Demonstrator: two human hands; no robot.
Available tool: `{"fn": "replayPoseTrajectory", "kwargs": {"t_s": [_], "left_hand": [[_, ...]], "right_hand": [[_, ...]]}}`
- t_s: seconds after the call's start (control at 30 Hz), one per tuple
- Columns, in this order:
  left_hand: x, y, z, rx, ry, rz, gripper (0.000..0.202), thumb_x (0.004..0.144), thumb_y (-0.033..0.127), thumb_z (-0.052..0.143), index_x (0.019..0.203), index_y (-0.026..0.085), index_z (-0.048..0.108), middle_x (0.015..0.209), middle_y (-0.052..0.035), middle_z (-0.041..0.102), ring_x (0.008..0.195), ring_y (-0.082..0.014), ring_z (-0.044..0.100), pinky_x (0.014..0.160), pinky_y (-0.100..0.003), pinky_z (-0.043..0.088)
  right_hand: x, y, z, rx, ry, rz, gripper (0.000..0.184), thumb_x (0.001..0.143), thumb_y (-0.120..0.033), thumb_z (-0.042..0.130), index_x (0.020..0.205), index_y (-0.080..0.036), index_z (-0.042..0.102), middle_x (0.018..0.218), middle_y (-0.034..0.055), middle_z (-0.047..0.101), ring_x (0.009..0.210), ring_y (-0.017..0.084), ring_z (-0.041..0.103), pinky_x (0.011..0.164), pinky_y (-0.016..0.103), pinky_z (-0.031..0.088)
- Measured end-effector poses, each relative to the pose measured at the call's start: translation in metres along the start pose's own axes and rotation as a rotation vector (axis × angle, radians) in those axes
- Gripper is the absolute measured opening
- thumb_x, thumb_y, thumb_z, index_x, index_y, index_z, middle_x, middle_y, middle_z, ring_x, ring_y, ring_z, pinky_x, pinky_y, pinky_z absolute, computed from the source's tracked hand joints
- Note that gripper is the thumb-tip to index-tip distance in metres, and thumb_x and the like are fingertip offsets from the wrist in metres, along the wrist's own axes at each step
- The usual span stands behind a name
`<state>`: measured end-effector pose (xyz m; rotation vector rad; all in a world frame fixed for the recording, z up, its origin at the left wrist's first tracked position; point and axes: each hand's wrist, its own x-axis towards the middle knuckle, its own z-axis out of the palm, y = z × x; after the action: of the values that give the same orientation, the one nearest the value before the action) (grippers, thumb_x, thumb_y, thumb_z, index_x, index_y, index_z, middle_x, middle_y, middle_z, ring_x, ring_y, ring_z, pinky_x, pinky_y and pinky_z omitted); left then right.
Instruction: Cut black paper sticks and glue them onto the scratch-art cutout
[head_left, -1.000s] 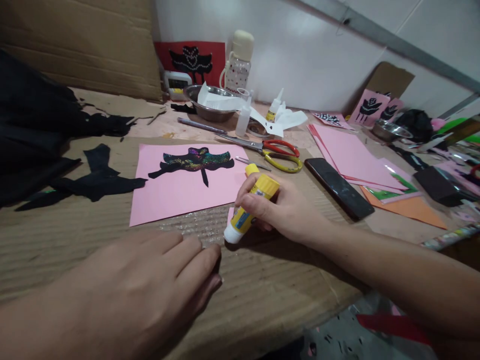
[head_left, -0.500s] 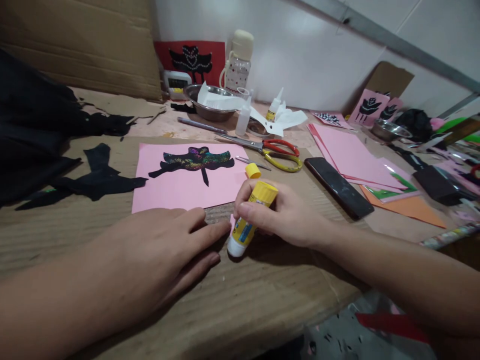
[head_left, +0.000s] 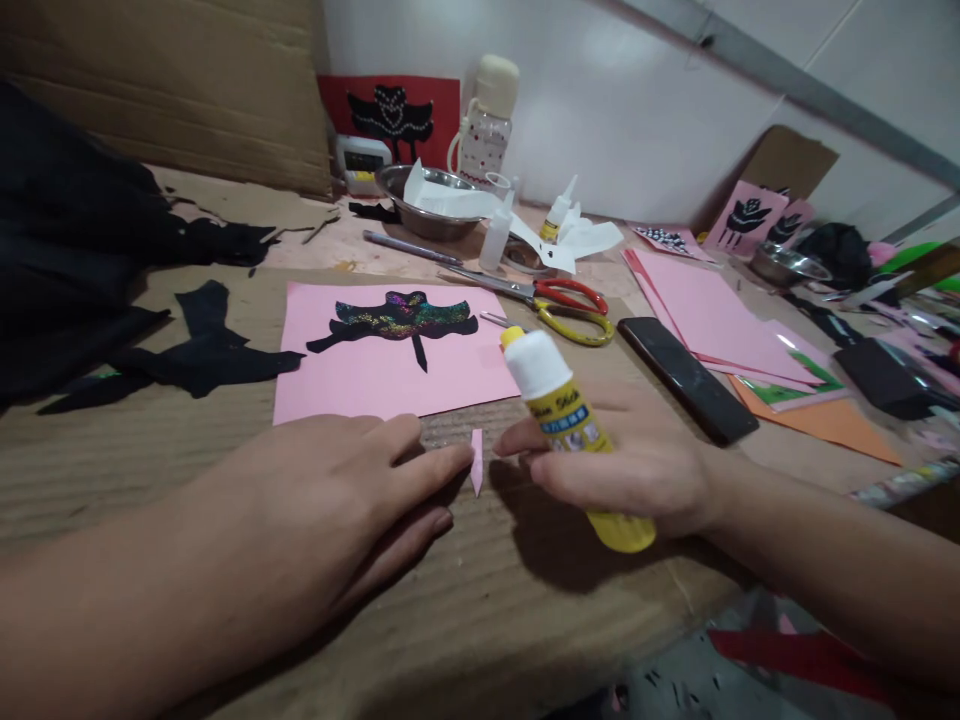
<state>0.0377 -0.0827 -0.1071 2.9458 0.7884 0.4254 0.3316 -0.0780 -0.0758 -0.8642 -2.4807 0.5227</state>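
Right hand (head_left: 622, 460) grips glue stick (head_left: 562, 420) round mid-barrel, thumb on near side; white end points up and left, yellow base toward the person. Stick is held above the cardboard sheet (head_left: 540, 640), shadow below it. Left hand (head_left: 352, 490) lies low on the cardboard, grip narrow, small gap between index finger and thumb; index fingertip touches left edge of pink paper strip (head_left: 478, 467). Strip lies on the cardboard between the hands, pointed end toward the person, just beyond the front edge of pink card (head_left: 360, 390). Bare cardboard runs from strip to the slanting front edge; right forearm crosses that edge. Glittered black cutout (head_left: 405, 322) sits on the card, inside its edges. Black scrap (head_left: 206, 355) overlaps card's left edge with its tip. Yellow cap (head_left: 511, 336) is by the card's right edge, partly hidden by the glue stick. Scissors (head_left: 574, 300) lie past the card's far right corner, smartphone (head_left: 686, 380) near the right hand, limiting room that side. Pink sheets (head_left: 720, 310) farther right on the tabletop. Steel bowl (head_left: 431, 215) stands well behind the card.
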Motion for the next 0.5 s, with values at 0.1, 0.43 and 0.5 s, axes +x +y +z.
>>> {"fn": "replayPoseTrajectory", "kwargs": {"t_s": [0.1, 0.43, 0.5], "left_hand": [[0.004, 0.001, -0.003, 0.025, -0.008, 0.013, 0.043, 0.116, 0.031, 0.034, 0.137, 0.026, 0.071, 0.101, -0.0077, 0.078, 0.071, -0.0279, 0.076, 0.059, -0.042, 0.054], [0.002, 0.002, 0.000, -0.086, 0.018, -0.023, 0.033, 0.113, 0.030, 0.042, 0.126, 0.027, 0.073, 0.100, -0.0059, 0.078, 0.071, -0.0274, 0.073, 0.059, -0.041, 0.052], [0.003, 0.002, 0.000, -0.109, 0.006, -0.045, 0.033, 0.113, 0.031, 0.042, 0.126, 0.029, 0.072, 0.104, -0.0051, 0.079, 0.075, -0.0271, 0.074, 0.063, -0.041, 0.054]], "right_hand": [[0.003, 0.003, 0.002, -0.106, -0.054, -0.292, 0.015, 0.104, -0.023, 0.068, 0.110, -0.023, 0.082, 0.098, 0.0067, 0.084, 0.086, 0.026, 0.074, 0.084, 0.040, 0.059], [0.005, 0.002, 0.010, -0.252, -0.060, -0.450, 0.018, 0.107, -0.017, 0.063, 0.112, -0.024, 0.078, 0.102, 0.0075, 0.079, 0.096, 0.027, 0.070, 0.085, 0.040, 0.057], [0.005, 0.001, 0.013, -0.268, -0.077, -0.440, 0.018, 0.104, -0.014, 0.067, 0.112, -0.025, 0.078, 0.105, 0.0071, 0.078, 0.102, 0.027, 0.069, 0.088, 0.040, 0.057]]}}
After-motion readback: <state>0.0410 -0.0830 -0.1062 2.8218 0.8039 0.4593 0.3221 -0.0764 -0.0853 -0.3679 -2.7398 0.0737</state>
